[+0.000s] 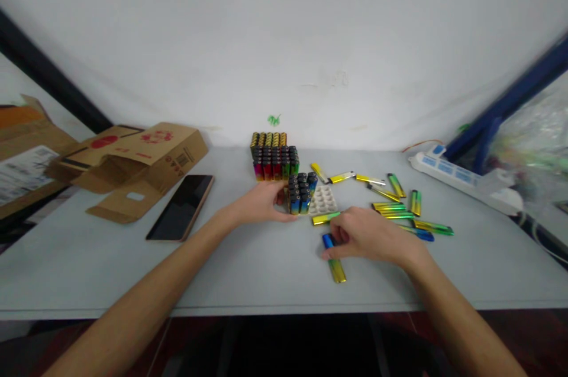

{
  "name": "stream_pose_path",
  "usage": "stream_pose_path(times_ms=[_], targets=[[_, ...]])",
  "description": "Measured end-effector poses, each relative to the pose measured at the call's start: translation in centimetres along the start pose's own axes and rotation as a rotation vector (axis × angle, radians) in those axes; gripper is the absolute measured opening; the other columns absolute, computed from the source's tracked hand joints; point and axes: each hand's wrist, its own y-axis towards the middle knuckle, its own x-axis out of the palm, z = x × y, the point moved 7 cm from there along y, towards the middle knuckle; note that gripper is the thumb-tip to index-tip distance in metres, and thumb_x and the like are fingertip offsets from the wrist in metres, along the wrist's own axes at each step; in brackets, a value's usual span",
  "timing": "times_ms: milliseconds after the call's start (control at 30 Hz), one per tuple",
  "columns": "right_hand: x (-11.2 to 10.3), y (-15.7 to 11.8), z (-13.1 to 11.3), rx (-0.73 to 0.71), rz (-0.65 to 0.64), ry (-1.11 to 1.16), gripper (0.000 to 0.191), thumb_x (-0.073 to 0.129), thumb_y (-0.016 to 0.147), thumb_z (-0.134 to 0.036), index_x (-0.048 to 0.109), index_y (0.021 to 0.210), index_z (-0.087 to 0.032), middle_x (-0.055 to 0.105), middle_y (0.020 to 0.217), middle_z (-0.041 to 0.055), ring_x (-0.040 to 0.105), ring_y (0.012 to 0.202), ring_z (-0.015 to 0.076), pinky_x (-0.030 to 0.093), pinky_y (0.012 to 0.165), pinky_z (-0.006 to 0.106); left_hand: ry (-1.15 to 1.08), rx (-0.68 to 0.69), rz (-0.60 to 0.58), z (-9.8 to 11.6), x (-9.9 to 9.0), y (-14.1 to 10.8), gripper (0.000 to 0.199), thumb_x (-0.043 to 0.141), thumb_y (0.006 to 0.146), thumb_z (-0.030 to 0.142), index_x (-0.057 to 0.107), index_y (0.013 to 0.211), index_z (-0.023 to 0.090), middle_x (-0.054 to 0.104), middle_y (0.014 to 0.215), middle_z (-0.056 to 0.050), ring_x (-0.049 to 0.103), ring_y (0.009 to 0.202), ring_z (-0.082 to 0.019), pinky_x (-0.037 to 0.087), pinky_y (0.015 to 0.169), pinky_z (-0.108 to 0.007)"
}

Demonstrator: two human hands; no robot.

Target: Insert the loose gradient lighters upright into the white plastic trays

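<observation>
My left hand is curved around the left side of a group of upright blue-green lighters with dark tops, thumb in front and fingers behind. They stand in a white tray with rows of round pockets, bare on its right side. My right hand is closed, thumb and fingers pinching the upper part of a blue-to-yellow lighter near the table's front. A yellow-green lighter lies just behind those fingers, against the tray's front edge.
Several metallic yellow-green lighters lie scattered on the right. Packed upright lighters stand behind the tray. A phone and an open cardboard box lie on the left. A white power strip is at the far right.
</observation>
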Motion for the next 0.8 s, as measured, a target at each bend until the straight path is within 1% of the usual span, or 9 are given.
stream_pose_path(times_ms=[100, 167, 267, 433, 500, 567, 633, 733, 800], targets=[[0.1, 0.0, -0.8, -0.133, -0.036, 0.082, 0.021, 0.087, 0.090, -0.034, 0.071, 0.082, -0.023, 0.071, 0.078, 0.0007, 0.061, 0.068, 0.0181, 0.038, 0.061, 0.029, -0.004, 0.002, -0.011, -0.1, 0.1, 0.0, 0.049, 0.088, 0.074, 0.057, 0.066, 0.098, 0.021, 0.070, 0.084, -0.001, 0.064, 0.074, -0.021, 0.048, 0.064, -0.030], [-0.5, -0.1, -1.0, -0.200, -0.008, 0.138, 0.016, 0.082, 0.093, -0.029, 0.069, 0.086, -0.023, 0.070, 0.080, 0.0002, 0.060, 0.070, 0.0175, 0.041, 0.063, 0.029, 0.002, 0.000, -0.014, -0.2, 0.2, 0.0, 0.049, 0.088, 0.075, 0.058, 0.065, 0.098, 0.021, 0.069, 0.084, -0.001, 0.063, 0.073, -0.021, 0.048, 0.064, -0.030], [-1.9, -0.4, -1.0, -0.227, 0.069, 0.278, 0.021, 0.074, 0.101, -0.039, 0.066, 0.091, -0.023, 0.071, 0.081, 0.0011, 0.063, 0.071, 0.0182, 0.047, 0.065, 0.030, 0.009, -0.002, -0.013, -0.1, 0.1, 0.0, 0.049, 0.088, 0.075, 0.058, 0.065, 0.099, 0.021, 0.069, 0.083, -0.001, 0.063, 0.073, -0.021, 0.048, 0.065, -0.031], [-2.5, 0.0, -1.4, -0.285, 0.115, 0.788, 0.028, 0.063, 0.109, -0.052, 0.055, 0.110, -0.026, 0.079, 0.090, 0.0028, 0.072, 0.079, 0.0186, 0.060, 0.072, 0.033, 0.011, 0.000, -0.023, 0.2, 0.1, 0.0, 0.049, 0.086, 0.076, 0.057, 0.066, 0.100, 0.020, 0.070, 0.085, -0.002, 0.065, 0.076, -0.021, 0.048, 0.067, -0.030], [-2.5, 0.6, -0.9, -0.262, 0.213, 0.950, 0.036, 0.067, 0.105, -0.059, 0.052, 0.114, -0.027, 0.073, 0.084, -0.0015, 0.071, 0.073, 0.0180, 0.061, 0.064, 0.032, 0.006, 0.003, -0.020, 0.3, 0.1, 0.0, 0.049, 0.086, 0.076, 0.057, 0.066, 0.101, 0.020, 0.071, 0.087, -0.002, 0.066, 0.077, -0.022, 0.049, 0.067, -0.030], [-2.2, 1.3, -0.2, -0.219, 0.286, 1.051, 0.043, 0.069, 0.102, -0.064, 0.049, 0.116, -0.029, 0.063, 0.078, -0.0068, 0.062, 0.057, 0.0138, 0.054, 0.048, 0.026, -0.014, 0.012, -0.019, 0.3, 0.1, 0.0, 0.049, 0.086, 0.076, 0.056, 0.066, 0.103, 0.020, 0.072, 0.088, -0.003, 0.066, 0.078, -0.022, 0.050, 0.067, -0.031], [-1.9, 1.9, 0.3, -0.180, 0.317, 1.100, 0.045, 0.070, 0.100, -0.067, 0.048, 0.113, -0.030, 0.060, 0.080, -0.0083, 0.046, 0.048, 0.0088, 0.040, 0.040, 0.022, -0.030, 0.015, -0.019, 0.2, 0.1, 0.0, 0.048, 0.087, 0.076, 0.055, 0.066, 0.103, 0.021, 0.072, 0.088, -0.003, 0.066, 0.078, -0.022, 0.051, 0.067, -0.031], [-1.6, 2.6, 1.0, -0.111, 0.338, 1.195, 0.051, 0.070, 0.096, -0.074, 0.048, 0.105, -0.029, 0.052, 0.074, -0.0092, 0.034, 0.049, 0.0083, 0.029, 0.042, 0.020, -0.028, 0.010, -0.013, -0.1, 0.2, 0.0, 0.049, 0.088, 0.075, 0.055, 0.067, 0.102, 0.020, 0.072, 0.088, -0.003, 0.066, 0.077, -0.022, 0.051, 0.067, -0.031], [-1.3, 3.0, 1.5, -0.043, 0.347, 1.270, 0.057, 0.066, 0.092, -0.082, 0.051, 0.098, -0.027, 0.037, 0.065, -0.0105, 0.027, 0.049, 0.0097, 0.022, 0.043, 0.021, -0.031, 0.013, -0.012, -0.1, 0.2, 0.1, 0.050, 0.088, 0.076, 0.056, 0.067, 0.103, 0.019, 0.072, 0.089, -0.003, 0.066, 0.078, -0.022, 0.052, 0.067, -0.030]])
